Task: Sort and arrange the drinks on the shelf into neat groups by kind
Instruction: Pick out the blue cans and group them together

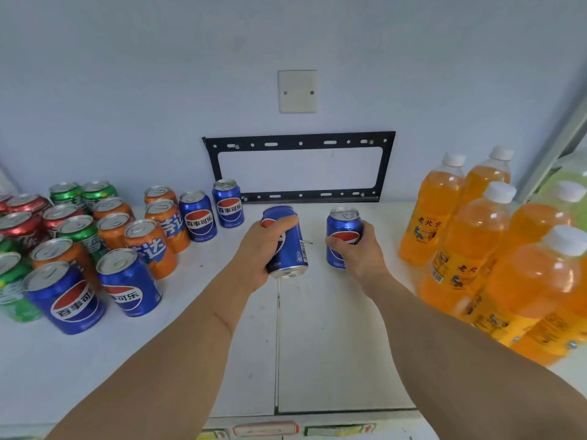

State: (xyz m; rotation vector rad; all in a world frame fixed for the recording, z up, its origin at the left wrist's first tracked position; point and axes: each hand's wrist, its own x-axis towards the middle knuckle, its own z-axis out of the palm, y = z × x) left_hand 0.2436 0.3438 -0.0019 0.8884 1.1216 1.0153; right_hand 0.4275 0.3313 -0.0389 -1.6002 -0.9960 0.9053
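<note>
**Two blue cola cans in hand over a half-sorted shelf**

A person's two bare arms reach forward over a white shelf (pixel 333 344) set against a pale wall. The left hand (pixel 257 249) wraps its fingers round a blue cola can (pixel 287 246), which is lifted clear of the shelf and tipped so its base faces the camera. The right hand (pixel 359 249) grips a second blue cola can (pixel 343 230) from the side; this one stands upright, and whether its base touches the shelf is hidden by the hand. Both cans sit in the open middle of the shelf, likely so that the blue ones can be gathered into a group of their own.

To the left stands a crowded mix of cans: two blue cans at the back (pixel 209 214), two more blue cans at the front (pixel 95 290), orange cans (pixel 152 242), green cans (pixel 82 193) and red cans (pixel 25 214), all still jumbled by kind. To the right, orange drink bottles (pixel 476 242) with white caps already stand close together, with a paler green bottle (pixel 571 192) behind them.

On the wall are a black metal bracket (pixel 300 142) and a blank white cover plate (pixel 298 91).

The leftmost cans and rightmost bottles are cut off by the frame edges, so their number cannot be told. Labels along the shelf's front edge are too cropped to read.
</note>
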